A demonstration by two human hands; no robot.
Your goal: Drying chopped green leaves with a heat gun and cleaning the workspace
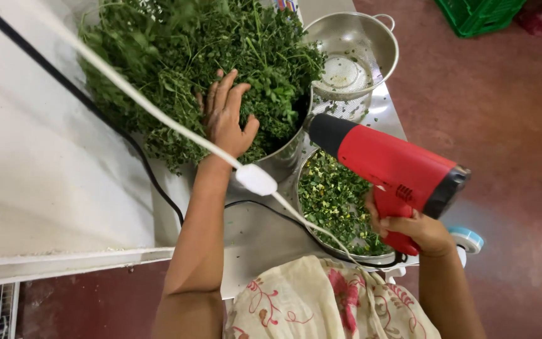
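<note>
My left hand (pixel 226 116) lies flat, fingers spread, on a big heap of green leafy sprigs (pixel 183 69) that overflows a steel pot (pixel 286 160). My right hand (pixel 418 229) grips the handle of a red and black heat gun (pixel 387 163), whose black nozzle points up-left toward the pot's rim. Below the gun sits a round steel plate (pixel 321 242) covered with picked small leaves (pixel 330 198).
A steel colander (pixel 381 47) with a few leaf bits stands behind the plate. A white cable with an inline box (pixel 255 179) and a black cable (pixel 158 185) cross the steel table (pixel 258 242). White wall on the left, red floor on the right, green crate (pixel 478 14) far right.
</note>
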